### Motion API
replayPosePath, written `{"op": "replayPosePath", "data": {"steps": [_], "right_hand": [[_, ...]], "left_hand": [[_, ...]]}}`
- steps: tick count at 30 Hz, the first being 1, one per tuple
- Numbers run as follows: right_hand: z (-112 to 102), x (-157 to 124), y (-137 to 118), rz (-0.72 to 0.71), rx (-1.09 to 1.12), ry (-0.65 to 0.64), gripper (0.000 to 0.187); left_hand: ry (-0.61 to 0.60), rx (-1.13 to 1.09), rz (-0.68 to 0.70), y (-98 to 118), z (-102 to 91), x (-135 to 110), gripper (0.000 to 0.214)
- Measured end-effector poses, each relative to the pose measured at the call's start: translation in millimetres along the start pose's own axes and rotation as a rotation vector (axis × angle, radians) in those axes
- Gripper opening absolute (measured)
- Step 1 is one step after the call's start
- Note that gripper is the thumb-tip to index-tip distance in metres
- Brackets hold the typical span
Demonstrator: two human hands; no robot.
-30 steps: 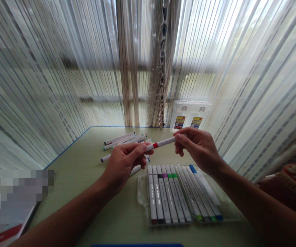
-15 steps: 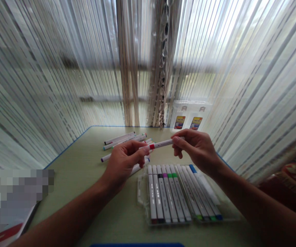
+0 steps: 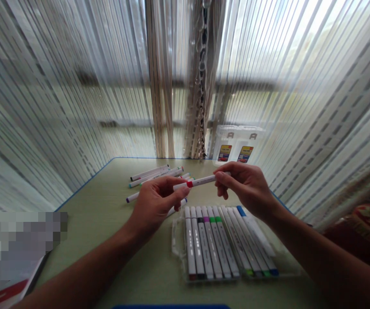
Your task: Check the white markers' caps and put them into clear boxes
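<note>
A white marker pen with a red band (image 3: 201, 180) is held nearly level above the table, between my two hands. My left hand (image 3: 157, 197) pinches its left end, near the red band, with thumb and fingers. The right end sits between the thumb and forefinger of my right hand (image 3: 244, 182). Just below lies an open clear plastic case (image 3: 177, 240) holding several white markers (image 3: 212, 246) side by side, with coloured bands and tips. Behind my left hand, loose markers (image 3: 152, 174) are spread on the table, partly hidden by that hand.
A clear case with two labels (image 3: 225, 152) stands at the back right of the light green table (image 3: 88, 214). Striped string curtains (image 3: 123, 86) hang behind it. At the lower left is a partly pixelated object with a red patch (image 3: 9, 294).
My left thumb and fingers have shifted slightly on the marker, so more of its left end shows. My right hand stays almost where it was.
</note>
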State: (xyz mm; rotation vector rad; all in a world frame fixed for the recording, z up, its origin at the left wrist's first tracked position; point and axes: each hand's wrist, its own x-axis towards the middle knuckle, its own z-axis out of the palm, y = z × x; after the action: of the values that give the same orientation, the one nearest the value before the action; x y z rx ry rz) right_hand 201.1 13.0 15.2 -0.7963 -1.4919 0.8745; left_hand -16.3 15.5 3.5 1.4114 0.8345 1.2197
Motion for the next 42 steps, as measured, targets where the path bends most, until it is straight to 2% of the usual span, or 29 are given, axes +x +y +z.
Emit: {"op": "replayPosePath", "data": {"steps": [8,17,25,29,33,42], "right_hand": [[2.5,-2.3,-1.3,0.022,0.001,-0.043,0.015],[2.3,-5.1,1.4,0.059,-0.07,-0.155,0.016],[7.4,-11.7,0.1,0.038,-0.234,-0.258,0.015],[12.2,-13.1,-0.1,-0.027,-0.356,-0.261,0.014],[14.5,-13.9,-0.4,-0.027,-0.406,-0.252,0.014],[15.0,-12.1,-1.2,0.111,-0.129,-0.277,0.015]], "left_hand": [[-0.001,-0.053,-0.015,-0.4,-1.4,0.3,0.017],[-0.013,0.026,0.01,-2.5,-2.9,1.4,0.017],[-0.098,0.078,-0.011,2.1,4.5,-5.4,0.013],[-0.156,0.127,-0.009,2.7,7.0,-8.1,0.01],[-0.183,0.149,0.01,3.5,7.3,-10.1,0.011],[-0.173,0.196,0.062,4.7,6.7,-9.9,0.013]]}}
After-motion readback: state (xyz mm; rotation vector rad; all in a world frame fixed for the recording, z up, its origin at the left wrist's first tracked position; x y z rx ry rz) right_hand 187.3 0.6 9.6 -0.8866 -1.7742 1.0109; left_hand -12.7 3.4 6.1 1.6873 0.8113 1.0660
